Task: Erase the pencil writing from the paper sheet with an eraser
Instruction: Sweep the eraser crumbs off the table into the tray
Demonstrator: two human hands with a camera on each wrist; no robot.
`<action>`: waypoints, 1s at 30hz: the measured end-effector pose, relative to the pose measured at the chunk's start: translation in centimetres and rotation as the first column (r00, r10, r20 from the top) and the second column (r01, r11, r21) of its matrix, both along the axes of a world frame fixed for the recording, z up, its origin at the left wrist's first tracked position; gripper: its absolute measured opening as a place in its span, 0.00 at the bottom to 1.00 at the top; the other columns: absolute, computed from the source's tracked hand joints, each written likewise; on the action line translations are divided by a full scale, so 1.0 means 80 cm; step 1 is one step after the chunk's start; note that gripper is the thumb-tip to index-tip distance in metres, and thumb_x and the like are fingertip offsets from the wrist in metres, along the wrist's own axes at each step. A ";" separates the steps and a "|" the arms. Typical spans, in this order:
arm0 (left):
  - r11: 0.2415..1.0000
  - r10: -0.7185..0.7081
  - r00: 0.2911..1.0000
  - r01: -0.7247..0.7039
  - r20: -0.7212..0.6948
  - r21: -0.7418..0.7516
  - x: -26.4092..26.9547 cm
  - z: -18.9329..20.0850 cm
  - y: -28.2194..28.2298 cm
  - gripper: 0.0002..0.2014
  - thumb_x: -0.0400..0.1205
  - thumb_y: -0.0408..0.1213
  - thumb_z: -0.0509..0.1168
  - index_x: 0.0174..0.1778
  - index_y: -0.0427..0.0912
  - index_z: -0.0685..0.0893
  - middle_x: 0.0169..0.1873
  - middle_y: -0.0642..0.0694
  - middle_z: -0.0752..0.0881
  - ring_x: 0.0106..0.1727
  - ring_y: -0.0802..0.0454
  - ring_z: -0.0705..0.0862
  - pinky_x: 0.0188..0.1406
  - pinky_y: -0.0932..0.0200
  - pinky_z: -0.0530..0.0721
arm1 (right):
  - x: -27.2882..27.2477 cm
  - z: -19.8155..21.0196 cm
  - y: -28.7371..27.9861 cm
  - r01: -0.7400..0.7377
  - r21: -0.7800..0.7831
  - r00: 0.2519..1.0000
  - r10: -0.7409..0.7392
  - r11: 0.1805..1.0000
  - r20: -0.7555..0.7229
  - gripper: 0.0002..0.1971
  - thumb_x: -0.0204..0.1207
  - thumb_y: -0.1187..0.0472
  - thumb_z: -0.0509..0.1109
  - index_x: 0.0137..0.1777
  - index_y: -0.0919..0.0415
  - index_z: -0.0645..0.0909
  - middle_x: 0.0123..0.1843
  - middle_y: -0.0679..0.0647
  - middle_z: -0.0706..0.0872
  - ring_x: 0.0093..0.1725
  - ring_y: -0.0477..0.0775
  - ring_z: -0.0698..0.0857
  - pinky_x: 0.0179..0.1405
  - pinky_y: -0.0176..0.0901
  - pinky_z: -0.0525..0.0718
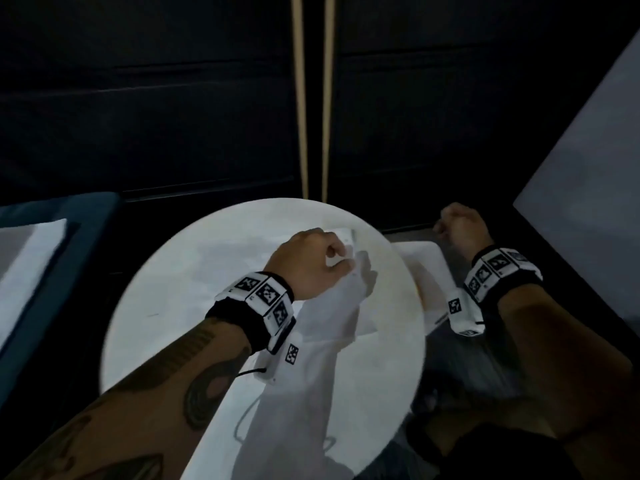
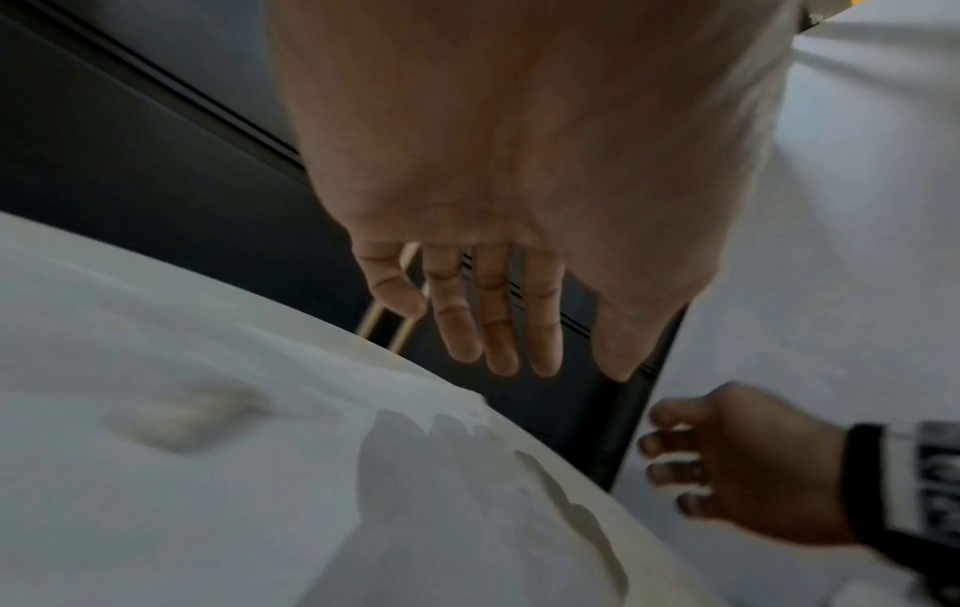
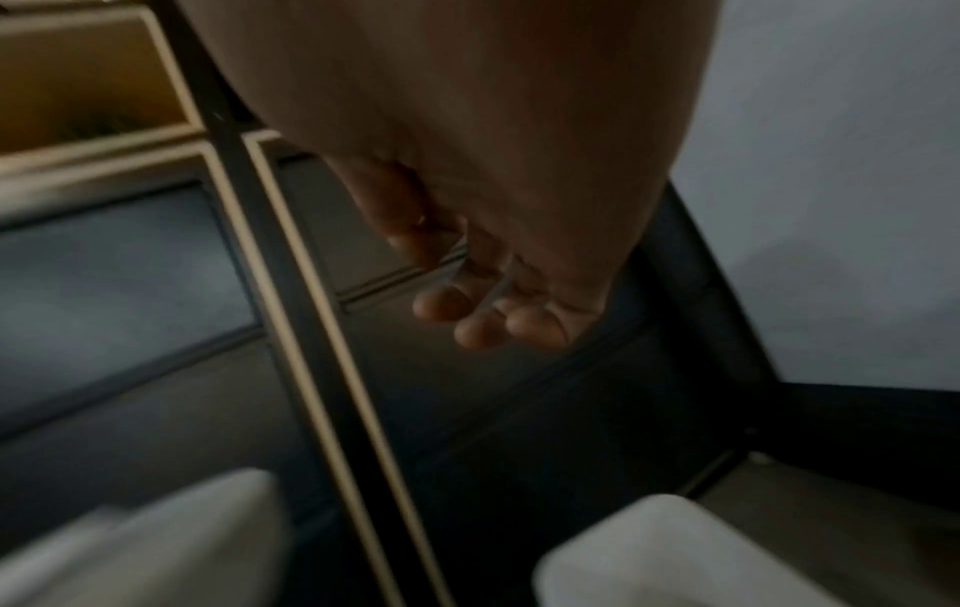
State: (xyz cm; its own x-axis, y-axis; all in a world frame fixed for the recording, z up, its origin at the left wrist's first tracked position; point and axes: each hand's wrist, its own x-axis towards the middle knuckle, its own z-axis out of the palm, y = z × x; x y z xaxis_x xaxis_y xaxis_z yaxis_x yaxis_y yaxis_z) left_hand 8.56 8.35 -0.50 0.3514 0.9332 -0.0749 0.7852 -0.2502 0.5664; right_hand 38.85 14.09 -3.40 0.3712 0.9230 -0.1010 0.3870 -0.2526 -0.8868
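A round white table (image 1: 166,306) fills the middle of the head view. On it a pale paper sheet (image 1: 239,261) shows only faintly; I can read no writing on it. My left hand (image 1: 332,254) hovers over the table's far right part. In the left wrist view its fingers (image 2: 499,361) hang straight and hold nothing, throwing a shadow on the white surface. A small pale blurred lump (image 2: 182,415) on the table may be the eraser. My right hand (image 1: 446,226) is off the table to the right, its fingers (image 3: 488,320) loosely curled, with nothing seen in them.
A white rectangular object (image 1: 426,268) stands just right of the table, under my right wrist. Behind is a dark cabinet front with two gold strips (image 1: 301,98). A blue cushioned seat (image 1: 52,237) is at the left and a grey panel (image 1: 588,185) at the right.
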 end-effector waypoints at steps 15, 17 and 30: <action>0.990 -0.037 0.956 -0.006 -0.293 -0.144 0.169 -0.024 0.115 0.21 0.81 0.54 0.76 0.68 0.52 0.84 0.62 0.54 0.86 0.64 0.52 0.83 0.68 0.51 0.83 | 0.120 -0.235 0.104 -0.099 -0.526 0.767 0.401 0.845 0.501 0.21 0.80 0.44 0.75 0.56 0.65 0.85 0.58 0.64 0.90 0.56 0.67 0.89 0.50 0.48 0.86; 0.989 -0.053 0.947 0.005 -0.316 -0.150 0.169 -0.027 0.115 0.22 0.81 0.55 0.76 0.69 0.51 0.84 0.64 0.53 0.84 0.66 0.52 0.81 0.68 0.54 0.81 | 0.115 -0.234 0.107 -0.136 -0.527 0.760 0.430 0.839 0.488 0.11 0.81 0.55 0.74 0.54 0.63 0.87 0.62 0.63 0.89 0.59 0.66 0.89 0.49 0.45 0.82; 0.990 -0.087 0.927 0.039 -0.365 -0.139 0.172 -0.026 0.102 0.22 0.89 0.56 0.66 0.72 0.47 0.85 0.73 0.45 0.78 0.77 0.43 0.71 0.75 0.56 0.70 | 0.086 -0.233 0.098 -0.068 -0.498 0.801 0.345 0.865 0.490 0.12 0.80 0.54 0.77 0.56 0.62 0.84 0.56 0.63 0.86 0.61 0.71 0.87 0.58 0.56 0.87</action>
State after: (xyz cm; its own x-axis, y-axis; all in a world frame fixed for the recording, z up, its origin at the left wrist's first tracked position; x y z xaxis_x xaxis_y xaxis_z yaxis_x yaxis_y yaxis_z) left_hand 22.33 16.53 -2.57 0.3337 0.8841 -0.3271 0.9296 -0.2511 0.2697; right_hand 45.73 21.96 -22.04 0.2946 0.8892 -0.3500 0.8547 -0.4090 -0.3197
